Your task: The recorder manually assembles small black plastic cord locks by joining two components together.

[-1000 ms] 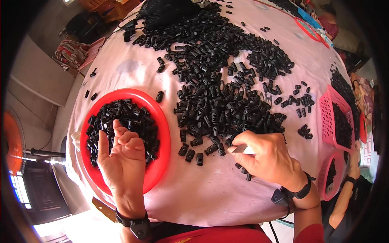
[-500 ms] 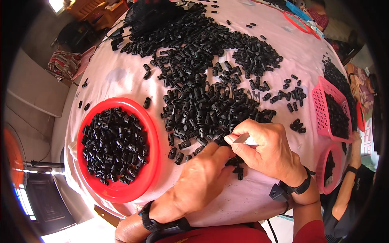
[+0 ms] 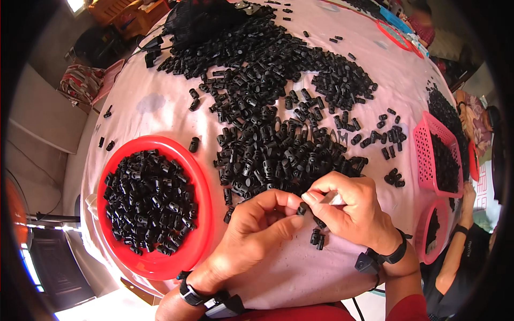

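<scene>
A big heap of small black plastic parts (image 3: pixel 278 101) covers a round table with a pink cloth (image 3: pixel 155 104). My left hand (image 3: pixel 254 235) and my right hand (image 3: pixel 353 208) meet near the front edge of the heap. Between their fingertips sits one small black part (image 3: pixel 303 207), pinched by my left thumb and fingers. My right hand grips a small silvery tool (image 3: pixel 334 199) whose tip points at that part. A red round bowl (image 3: pixel 199 184) full of the same black parts stands to the left of my left hand.
A pink mesh basket (image 3: pixel 423 152) with black parts stands at the table's right edge, a red bowl (image 3: pixel 420 238) below it. Another person's arm (image 3: pixel 460 235) reaches in at the lower right. A black bag (image 3: pixel 198 21) lies at the far side.
My left hand left the red bowl, swung right across the table and now meets my right hand at a black part. My right hand stayed near the heap's front edge.
</scene>
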A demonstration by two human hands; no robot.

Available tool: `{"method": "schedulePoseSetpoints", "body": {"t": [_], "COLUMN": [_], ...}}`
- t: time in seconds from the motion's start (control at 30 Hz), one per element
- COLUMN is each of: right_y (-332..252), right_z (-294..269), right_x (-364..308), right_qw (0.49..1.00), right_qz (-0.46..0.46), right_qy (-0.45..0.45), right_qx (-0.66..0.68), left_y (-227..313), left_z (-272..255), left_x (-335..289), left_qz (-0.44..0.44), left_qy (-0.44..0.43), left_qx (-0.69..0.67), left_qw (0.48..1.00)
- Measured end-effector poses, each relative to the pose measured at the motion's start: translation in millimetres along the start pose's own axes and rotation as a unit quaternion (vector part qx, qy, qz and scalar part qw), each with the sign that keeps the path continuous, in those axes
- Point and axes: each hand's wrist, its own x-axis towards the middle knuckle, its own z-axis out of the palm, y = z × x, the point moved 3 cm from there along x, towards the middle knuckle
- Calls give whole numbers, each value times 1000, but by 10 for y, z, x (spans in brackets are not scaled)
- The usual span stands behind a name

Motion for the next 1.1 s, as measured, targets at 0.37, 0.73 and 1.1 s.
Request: {"method": "schedulePoseSetpoints", "body": {"t": [0.37, 0.73, 1.1], "right_y": [-31, -25, -57], "right_z": [34, 101, 105], "right_x": [41, 27, 5], "right_qw": [995, 998, 997], "right_qz": [21, -29, -79], "right_qy": [-82, -40, -13], "right_qx": [59, 44, -3], "left_y": [-14, -58, -88], "left_z": [-89, -87, -98], "left_x": [15, 41, 46], "left_qz": [-64, -68, -53], "left_qy": [-6, -23, -22], "left_qx": [-129, -138, -171], "left_qw": [990, 988, 984]}}
